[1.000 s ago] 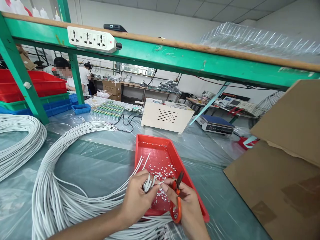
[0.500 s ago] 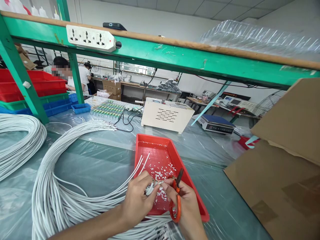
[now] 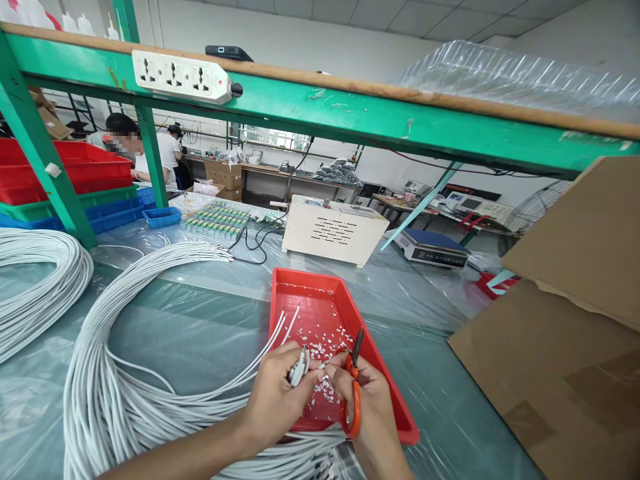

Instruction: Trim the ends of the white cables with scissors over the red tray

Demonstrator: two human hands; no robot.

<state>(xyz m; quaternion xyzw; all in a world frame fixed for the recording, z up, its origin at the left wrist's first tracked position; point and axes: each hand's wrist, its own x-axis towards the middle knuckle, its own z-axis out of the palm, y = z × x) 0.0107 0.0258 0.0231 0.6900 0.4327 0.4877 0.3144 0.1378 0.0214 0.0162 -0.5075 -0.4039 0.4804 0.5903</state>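
Looking down from the head camera, the person has both hands busy over a red tray [image 3: 313,307] on the bench [image 3: 190,333]. The left hand [image 3: 283,393] is closed around a bunch of white cables [image 3: 100,347], with a few short ends poking out by the thumb. The right hand [image 3: 370,393] has thumb and finger pinched at one small cable tip, right where the two hands meet. It's also got a pair of scissors [image 3: 357,407] with orange handles tucked in the palm, blades pointing up and away. Can't really tell if those blades are parted, tbh.

The cables sweep off to the left in a big fat loop on the bench, and more of them run below the hands past the near end of the tray. Two loose ends stick up over the tray's left side. Loads of little whitish scraps [image 3: 325,348] are scattered on the tray floor. Further left sits another coil [image 3: 40,290], well apart from the hands. Behind the tray there's a cream metal box [image 3: 333,230], with a scale [image 3: 433,250] to its right, and a cardboard box [image 3: 540,380] fills the right edge.
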